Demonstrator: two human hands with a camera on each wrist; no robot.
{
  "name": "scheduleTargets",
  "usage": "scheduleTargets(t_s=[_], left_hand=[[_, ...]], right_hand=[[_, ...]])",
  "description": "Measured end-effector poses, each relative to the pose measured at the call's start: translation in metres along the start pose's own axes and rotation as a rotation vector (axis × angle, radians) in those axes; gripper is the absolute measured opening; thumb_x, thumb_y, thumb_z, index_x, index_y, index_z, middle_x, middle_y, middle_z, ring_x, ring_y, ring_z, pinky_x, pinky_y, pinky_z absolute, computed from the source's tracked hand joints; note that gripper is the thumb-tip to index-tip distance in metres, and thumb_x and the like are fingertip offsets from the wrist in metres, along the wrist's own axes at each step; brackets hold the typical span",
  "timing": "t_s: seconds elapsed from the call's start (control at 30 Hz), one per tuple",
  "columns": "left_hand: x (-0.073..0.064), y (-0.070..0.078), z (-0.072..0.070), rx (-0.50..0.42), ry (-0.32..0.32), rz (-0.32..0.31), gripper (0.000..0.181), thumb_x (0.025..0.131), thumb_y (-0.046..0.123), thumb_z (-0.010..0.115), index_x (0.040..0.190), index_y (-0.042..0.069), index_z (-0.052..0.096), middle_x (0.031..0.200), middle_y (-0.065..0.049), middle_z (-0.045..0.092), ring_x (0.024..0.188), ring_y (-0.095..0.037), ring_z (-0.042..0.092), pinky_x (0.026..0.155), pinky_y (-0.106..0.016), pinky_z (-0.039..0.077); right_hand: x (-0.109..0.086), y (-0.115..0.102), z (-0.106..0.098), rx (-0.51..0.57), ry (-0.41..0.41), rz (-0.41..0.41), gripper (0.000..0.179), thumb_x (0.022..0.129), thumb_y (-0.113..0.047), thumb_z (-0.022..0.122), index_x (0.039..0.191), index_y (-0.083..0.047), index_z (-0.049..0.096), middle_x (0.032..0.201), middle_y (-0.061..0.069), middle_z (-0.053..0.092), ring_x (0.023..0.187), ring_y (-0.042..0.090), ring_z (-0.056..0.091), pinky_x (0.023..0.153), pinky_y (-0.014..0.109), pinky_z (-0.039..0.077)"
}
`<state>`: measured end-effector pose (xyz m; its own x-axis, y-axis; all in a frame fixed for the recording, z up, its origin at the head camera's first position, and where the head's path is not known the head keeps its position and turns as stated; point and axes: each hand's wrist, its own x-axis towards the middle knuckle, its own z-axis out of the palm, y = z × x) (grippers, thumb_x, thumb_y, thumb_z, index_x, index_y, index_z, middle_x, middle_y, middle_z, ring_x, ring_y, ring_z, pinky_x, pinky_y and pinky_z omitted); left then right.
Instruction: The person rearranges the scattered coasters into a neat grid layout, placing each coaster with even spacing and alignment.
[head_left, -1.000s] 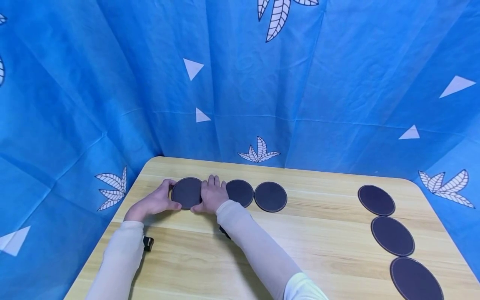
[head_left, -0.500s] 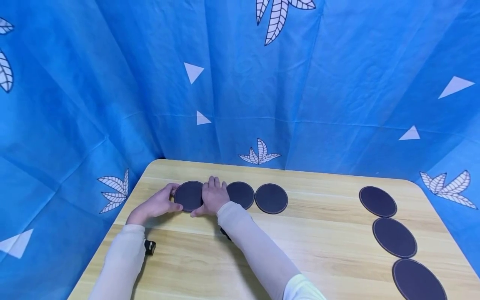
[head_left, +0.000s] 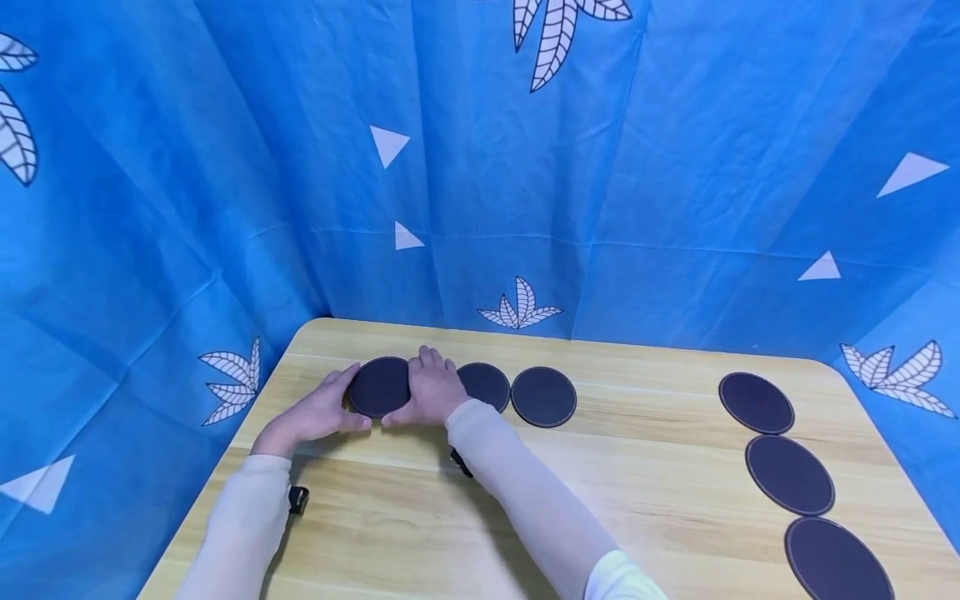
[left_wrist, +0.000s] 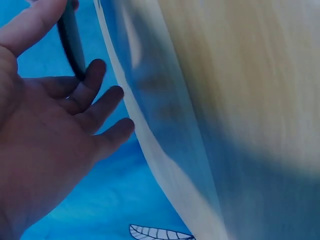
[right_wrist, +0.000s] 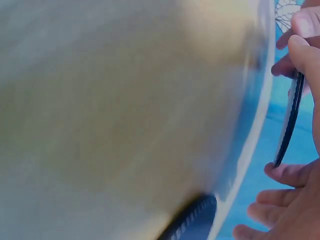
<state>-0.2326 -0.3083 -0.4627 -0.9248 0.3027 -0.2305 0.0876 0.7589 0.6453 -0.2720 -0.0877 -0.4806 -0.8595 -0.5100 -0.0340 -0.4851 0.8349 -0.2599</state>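
Note:
A dark round coaster (head_left: 380,387) is held level between my two hands at the back left of the table. My left hand (head_left: 318,408) grips its left edge with thumb and index finger, the other fingers spread. On the opposite edge, my right hand (head_left: 437,393) pinches the coaster between thumb and index finger. The right wrist view shows the coaster (right_wrist: 290,120) edge-on, raised off the tabletop, with stitching along its rim. In the left wrist view only a thin side of the coaster (left_wrist: 72,45) shows by the thumb.
Right of my right hand lie two matching coasters, one (head_left: 485,386) partly covered by that hand and one (head_left: 543,397) fully visible. Three more, beginning with the far coaster (head_left: 756,403), line the right side. A blue curtain (head_left: 480,167) stands behind the wooden table (head_left: 600,492).
Both hands have raised the coaster slightly and moved it a little to the right. The other coasters have stayed in place; the head view has shifted a little.

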Motion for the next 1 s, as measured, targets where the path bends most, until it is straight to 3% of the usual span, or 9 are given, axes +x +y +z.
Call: scheduleTargets(t_s=[0.33, 0.57, 0.77, 1.0], left_hand=[[0.009, 0.017, 0.011, 0.065, 0.056, 0.033, 0.119, 0.079, 0.043, 0.086, 0.158, -0.007, 0.012, 0.152, -0.035, 0.030, 0.138, -0.051, 0.031, 0.110, -0.064, 0.029], [0.013, 0.031, 0.019, 0.035, 0.086, 0.064, 0.118, 0.075, 0.047, 0.088, 0.157, -0.002, 0.019, 0.154, -0.030, 0.031, 0.138, -0.046, 0.034, 0.108, -0.063, 0.032], [0.020, 0.040, 0.026, 0.008, 0.119, 0.135, 0.114, 0.072, 0.049, 0.089, 0.155, 0.003, 0.026, 0.149, -0.023, 0.035, 0.133, -0.040, 0.039, 0.108, -0.061, 0.034], [0.027, 0.055, 0.035, -0.011, 0.115, 0.175, 0.112, 0.071, 0.049, 0.090, 0.154, 0.006, 0.030, 0.147, -0.021, 0.036, 0.130, -0.038, 0.043, 0.107, -0.059, 0.036]], right_hand=[[-0.015, 0.025, -0.017, 0.078, -0.003, -0.056, 0.112, 0.070, -0.069, 0.081, 0.151, -0.003, 0.040, 0.159, 0.018, 0.032, 0.148, 0.030, 0.027, 0.116, 0.046, 0.029], [-0.029, 0.041, -0.029, 0.100, 0.046, -0.098, 0.106, 0.069, -0.065, 0.083, 0.146, -0.003, 0.045, 0.157, 0.020, 0.036, 0.145, 0.031, 0.033, 0.114, 0.046, 0.033], [-0.040, 0.055, -0.036, 0.129, 0.063, -0.095, 0.106, 0.069, -0.065, 0.084, 0.146, -0.003, 0.046, 0.157, 0.020, 0.036, 0.144, 0.031, 0.034, 0.113, 0.045, 0.035], [-0.053, 0.069, -0.041, 0.153, 0.084, -0.082, 0.105, 0.068, -0.063, 0.085, 0.145, -0.002, 0.047, 0.156, 0.021, 0.037, 0.143, 0.031, 0.035, 0.112, 0.044, 0.036]])
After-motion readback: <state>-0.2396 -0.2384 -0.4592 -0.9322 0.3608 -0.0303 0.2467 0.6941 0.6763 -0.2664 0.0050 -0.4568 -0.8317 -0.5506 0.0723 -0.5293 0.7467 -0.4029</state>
